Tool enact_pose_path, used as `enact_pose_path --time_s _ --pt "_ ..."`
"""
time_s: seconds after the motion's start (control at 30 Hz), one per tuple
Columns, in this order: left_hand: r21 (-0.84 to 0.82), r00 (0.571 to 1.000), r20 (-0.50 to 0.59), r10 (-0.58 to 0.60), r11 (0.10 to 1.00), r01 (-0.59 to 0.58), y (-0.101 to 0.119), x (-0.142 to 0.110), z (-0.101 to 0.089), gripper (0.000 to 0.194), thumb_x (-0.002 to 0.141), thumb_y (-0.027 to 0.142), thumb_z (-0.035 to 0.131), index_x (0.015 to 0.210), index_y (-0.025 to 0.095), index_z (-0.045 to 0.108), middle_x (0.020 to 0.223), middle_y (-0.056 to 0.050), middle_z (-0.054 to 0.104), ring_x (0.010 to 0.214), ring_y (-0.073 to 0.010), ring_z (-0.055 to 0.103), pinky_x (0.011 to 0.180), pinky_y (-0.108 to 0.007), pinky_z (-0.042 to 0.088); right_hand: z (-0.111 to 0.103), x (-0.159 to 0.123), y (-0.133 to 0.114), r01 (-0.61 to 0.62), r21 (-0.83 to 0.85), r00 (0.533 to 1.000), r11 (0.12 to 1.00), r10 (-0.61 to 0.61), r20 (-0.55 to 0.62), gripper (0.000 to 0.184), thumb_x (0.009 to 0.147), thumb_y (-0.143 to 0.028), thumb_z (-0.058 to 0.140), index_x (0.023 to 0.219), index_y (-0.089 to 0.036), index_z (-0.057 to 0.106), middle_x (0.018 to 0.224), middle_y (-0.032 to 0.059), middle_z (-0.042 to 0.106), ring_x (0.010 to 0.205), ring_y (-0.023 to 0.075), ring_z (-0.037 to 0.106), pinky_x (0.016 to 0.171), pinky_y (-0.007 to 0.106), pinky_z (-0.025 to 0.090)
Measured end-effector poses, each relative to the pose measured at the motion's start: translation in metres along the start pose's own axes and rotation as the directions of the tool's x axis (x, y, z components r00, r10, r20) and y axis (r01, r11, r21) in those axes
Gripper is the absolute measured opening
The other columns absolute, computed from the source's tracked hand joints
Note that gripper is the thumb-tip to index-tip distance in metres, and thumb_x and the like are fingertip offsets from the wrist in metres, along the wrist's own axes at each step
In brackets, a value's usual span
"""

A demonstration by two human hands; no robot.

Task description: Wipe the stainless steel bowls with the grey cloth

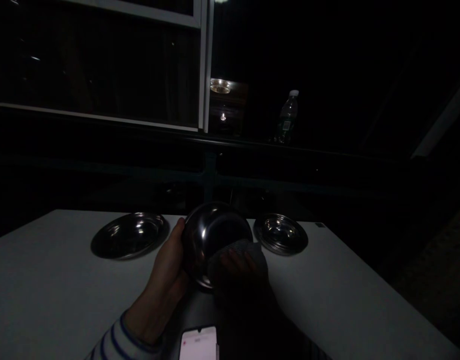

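A shiny metal bowl (203,235) is held tilted above the white table, its rounded side facing me. My left hand (171,262) grips its left edge, thumb up along the rim and the other fingers hidden behind. My right hand (239,267), in deep shadow, presses a pale grey cloth (256,252) against the lower right of the bowl. To the left lies a wide metal bowl (128,237), and to the right sits what looks like a small stack of metal bowls (280,234).
A lit phone (198,344) is at the near edge of the white table (45,280). Beyond the table, a clear plastic bottle (287,120) with a white cap stands on a dark ledge by the window frame (204,70). The room is very dark.
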State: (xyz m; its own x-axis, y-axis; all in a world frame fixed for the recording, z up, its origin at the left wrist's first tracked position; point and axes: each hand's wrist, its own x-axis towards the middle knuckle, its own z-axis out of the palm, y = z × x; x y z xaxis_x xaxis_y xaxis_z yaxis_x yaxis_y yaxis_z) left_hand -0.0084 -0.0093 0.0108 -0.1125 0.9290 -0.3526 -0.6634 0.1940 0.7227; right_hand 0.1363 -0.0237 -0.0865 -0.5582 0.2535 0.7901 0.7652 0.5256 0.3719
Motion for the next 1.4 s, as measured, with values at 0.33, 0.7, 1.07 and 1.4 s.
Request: enact_pose_path --time_s 0.33,0.7,1.07,1.4 --pt "0.0 0.998 0.052 -0.041 0.999 0.041 -0.014 0.002 0.001 0.024 0.084 0.025 0.046 0.067 0.014 0.06 0.052 0.0 0.062 0.042 -0.0109 0.055 0.042 -0.021 0.044 -0.008 0.015 -0.005 -0.012 0.048 1.0 0.999 0.012 0.009 0.038 0.086 -0.026 0.041 0.121 -0.014 0.049 0.126 0.0096 0.049 0.125 0.0254 0.033 0.101 0.042 0.029" --pt "0.147 0.999 0.031 -0.045 0.988 0.04 -0.034 0.009 -0.005 0.021 0.075 0.035 0.057 0.077 0.015 0.064 0.062 -0.003 0.067 0.056 -0.0149 0.062 0.054 -0.024 0.047 -0.001 0.031 0.021 -0.119 0.096 0.993 0.988 0.115 0.039 0.038 0.09 -0.032 0.033 0.122 -0.017 0.049 0.128 0.0083 0.05 0.124 0.0233 0.037 0.1 0.042 0.033" --pt "0.157 0.999 0.043 -0.016 0.988 0.009 -0.025 0.004 -0.003 0.02 0.075 0.035 0.056 0.068 0.016 0.061 0.049 0.0 0.061 0.043 -0.0132 0.055 0.048 -0.024 0.044 -0.001 0.029 -0.009 -0.157 0.114 0.988 0.981 0.154 0.031 0.038 0.087 -0.028 0.039 0.123 -0.018 0.047 0.131 0.0024 0.047 0.13 0.0214 0.028 0.107 0.044 0.025" --pt "0.406 0.996 0.086 -0.019 0.914 -0.018 -0.03 0.001 -0.004 0.033 0.072 0.047 0.055 0.069 0.014 0.063 0.055 -0.004 0.064 0.055 -0.0191 0.061 0.054 -0.027 0.044 0.0 0.015 0.053 -0.627 0.378 0.777 0.681 0.581 0.242 0.041 0.093 -0.027 0.023 0.128 -0.014 0.039 0.129 0.0098 0.049 0.12 0.0154 0.044 0.097 0.035 0.041"
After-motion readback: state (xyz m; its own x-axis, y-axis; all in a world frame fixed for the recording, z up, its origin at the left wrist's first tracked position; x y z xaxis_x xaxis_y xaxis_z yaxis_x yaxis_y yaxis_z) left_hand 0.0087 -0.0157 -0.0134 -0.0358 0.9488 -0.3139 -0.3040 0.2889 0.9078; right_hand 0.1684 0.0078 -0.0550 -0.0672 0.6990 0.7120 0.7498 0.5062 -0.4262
